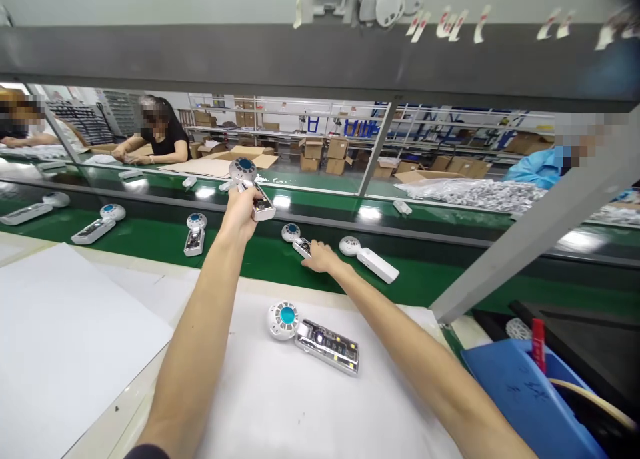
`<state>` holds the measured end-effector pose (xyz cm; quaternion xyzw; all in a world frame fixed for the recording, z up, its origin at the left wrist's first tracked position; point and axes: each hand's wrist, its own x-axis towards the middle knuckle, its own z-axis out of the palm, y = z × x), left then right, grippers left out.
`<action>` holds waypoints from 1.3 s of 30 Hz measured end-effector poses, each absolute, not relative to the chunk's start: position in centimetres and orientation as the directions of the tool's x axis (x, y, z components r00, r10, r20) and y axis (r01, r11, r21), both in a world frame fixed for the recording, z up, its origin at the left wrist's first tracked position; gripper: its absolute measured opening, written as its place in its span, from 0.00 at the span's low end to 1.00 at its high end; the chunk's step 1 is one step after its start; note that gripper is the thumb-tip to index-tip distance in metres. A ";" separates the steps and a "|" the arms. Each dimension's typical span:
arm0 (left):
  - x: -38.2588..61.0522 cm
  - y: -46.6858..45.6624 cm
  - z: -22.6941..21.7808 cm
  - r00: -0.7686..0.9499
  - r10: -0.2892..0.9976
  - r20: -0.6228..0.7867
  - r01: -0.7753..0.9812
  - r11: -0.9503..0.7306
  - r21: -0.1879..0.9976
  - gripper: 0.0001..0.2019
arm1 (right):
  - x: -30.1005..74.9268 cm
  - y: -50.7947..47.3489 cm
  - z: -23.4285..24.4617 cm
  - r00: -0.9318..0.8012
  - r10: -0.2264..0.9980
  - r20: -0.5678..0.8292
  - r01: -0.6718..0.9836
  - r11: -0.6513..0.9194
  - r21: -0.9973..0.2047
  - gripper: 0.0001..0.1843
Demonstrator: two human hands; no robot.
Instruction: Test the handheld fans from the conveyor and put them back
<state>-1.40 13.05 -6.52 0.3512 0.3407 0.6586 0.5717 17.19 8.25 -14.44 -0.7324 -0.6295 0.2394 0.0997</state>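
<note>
Hold the raised fan (263, 208) by the handle (265, 212), clamped in left hand (239, 217), off its round head (243, 169); at five o'clock, steady the belt fan (300, 244) with right hand (321, 255), touching, cannot tell whether closed. Count seven near fans: one raised, five on the green belt (150, 241), one paper fan (316, 339) farther along five o'clock.

Blue-centred white device head (244, 169), green belt (150, 239)
</note>
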 end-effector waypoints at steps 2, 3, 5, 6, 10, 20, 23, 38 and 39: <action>-1.6 11.7 -5.3 -0.073 0.990 0.117 -0.502 -0.138 0.854 0.18 | 16.4 10.1 -14.9 0.137 0.951 -0.276 0.823 -0.264 -0.503 0.20; -1.7 11.1 -4.8 -0.057 0.989 0.137 -0.494 -0.148 0.857 0.18 | 16.1 10.8 -15.0 0.136 0.942 -0.306 0.786 -0.291 -0.546 0.18; -1.9 10.1 -4.0 -0.031 0.984 0.174 -0.487 -0.167 0.857 0.17 | 16.0 11.4 -15.0 0.105 0.932 -0.346 0.686 -0.320 -0.653 0.15; -1.9 9.7 -3.7 -0.022 0.982 0.189 -0.488 -0.176 0.855 0.17 | 16.0 11.3 -14.9 0.079 0.934 -0.350 0.623 -0.320 -0.714 0.14; -1.6 8.6 -3.0 -0.006 0.972 0.234 -0.499 -0.205 0.842 0.15 | 17.0 9.4 -13.6 0.005 0.974 -0.225 0.305 -0.216 -0.928 0.12; 0.9 4.3 -1.8 0.155 0.889 0.431 -0.469 -0.318 0.824 0.29 | 19.1 0.2 -6.1 0.166 0.963 0.212 -0.154 0.238 -0.959 0.13; 1.6 2.8 -1.6 0.233 0.848 0.477 -0.443 -0.344 0.828 0.33 | 19.1 -1.6 -4.9 0.172 0.928 0.330 -0.170 0.358 -0.918 0.20; 2.5 1.7 -2.0 0.289 0.767 0.573 -0.468 -0.409 0.783 0.36 | 18.9 -3.2 -4.0 0.133 0.824 0.551 -0.216 0.567 -0.795 0.26; 2.5 1.7 -2.0 0.295 0.776 0.557 -0.471 -0.390 0.792 0.37 | 18.8 -3.3 -4.0 0.131 0.827 0.546 -0.213 0.562 -0.799 0.26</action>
